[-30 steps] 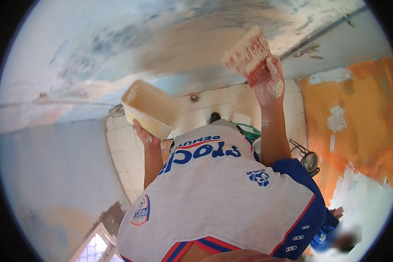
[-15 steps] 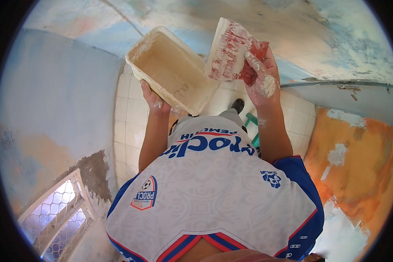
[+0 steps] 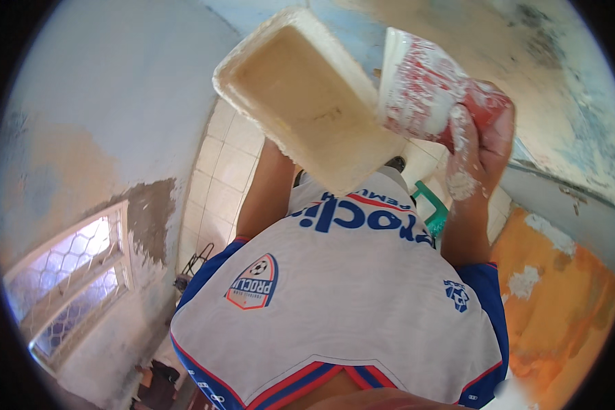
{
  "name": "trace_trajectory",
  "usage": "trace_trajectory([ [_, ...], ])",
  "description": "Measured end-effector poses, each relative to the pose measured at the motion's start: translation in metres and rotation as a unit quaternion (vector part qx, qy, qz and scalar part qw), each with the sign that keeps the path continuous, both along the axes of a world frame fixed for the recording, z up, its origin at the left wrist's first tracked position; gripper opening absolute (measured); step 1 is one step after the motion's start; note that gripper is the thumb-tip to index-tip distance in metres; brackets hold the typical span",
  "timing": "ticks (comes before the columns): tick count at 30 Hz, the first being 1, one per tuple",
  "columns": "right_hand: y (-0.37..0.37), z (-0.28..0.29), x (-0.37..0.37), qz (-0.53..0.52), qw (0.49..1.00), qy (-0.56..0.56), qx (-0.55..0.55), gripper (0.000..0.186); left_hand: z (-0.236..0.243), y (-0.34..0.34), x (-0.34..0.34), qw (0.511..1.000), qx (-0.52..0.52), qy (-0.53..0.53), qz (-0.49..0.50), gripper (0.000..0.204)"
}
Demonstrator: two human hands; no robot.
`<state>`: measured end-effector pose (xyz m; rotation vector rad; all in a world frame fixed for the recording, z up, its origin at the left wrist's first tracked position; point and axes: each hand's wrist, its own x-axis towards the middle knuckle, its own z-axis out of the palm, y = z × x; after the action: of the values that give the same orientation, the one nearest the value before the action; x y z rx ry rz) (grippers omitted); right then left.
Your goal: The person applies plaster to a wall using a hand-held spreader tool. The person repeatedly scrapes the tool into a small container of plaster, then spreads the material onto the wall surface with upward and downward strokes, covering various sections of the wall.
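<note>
A cream rectangular tub (image 3: 307,89), crusted with white putty along its rim, is held up tilted in front of me. My left forearm (image 3: 263,191) reaches up beneath it, and the tub's side hides the fingers that support it. My right hand (image 3: 478,147), streaked with putty, grips a broad red putty knife (image 3: 420,89) by its handle. White putty is smeared over the red blade. Its flat edge is beside the tub's right rim; whether they touch I cannot tell. Only a thin pale residue coats the inside of the tub.
A patchy painted wall (image 3: 458,20) rises ahead. To the left are a bluish wall (image 3: 116,89) and a barred window (image 3: 75,273). At right, an orange wall (image 3: 560,321) has white patches. Below me are pale floor tiles (image 3: 212,167) and a green plastic object (image 3: 434,212).
The tub and the putty knife appear larger and farther right, with the knife closer to the tub's rim. My left fingers, visible before, are now hidden. The whole view has shifted.
</note>
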<state>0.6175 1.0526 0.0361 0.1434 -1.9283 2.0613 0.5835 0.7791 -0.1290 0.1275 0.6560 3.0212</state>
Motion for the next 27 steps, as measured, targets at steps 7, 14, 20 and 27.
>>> trace_trajectory([
  [7,-0.055,0.048,0.009,0.005,0.973,0.109,0.202,0.024,0.017,-0.047,0.003,0.999,-0.013,0.037,0.034,0.072],
  [14,-0.112,0.057,0.011,0.201,0.936,0.168,0.235,0.021,0.023,-0.071,0.002,0.997,-0.021,0.059,0.046,0.073],
  [20,-0.142,0.037,0.009,0.194,0.942,0.121,0.245,0.027,0.026,-0.081,0.022,0.996,-0.035,0.06,0.056,0.073],
  [27,-0.139,0.026,0.01,0.179,0.928,0.132,0.301,0.031,0.026,-0.089,0.029,0.995,-0.048,0.069,0.062,0.074],
])
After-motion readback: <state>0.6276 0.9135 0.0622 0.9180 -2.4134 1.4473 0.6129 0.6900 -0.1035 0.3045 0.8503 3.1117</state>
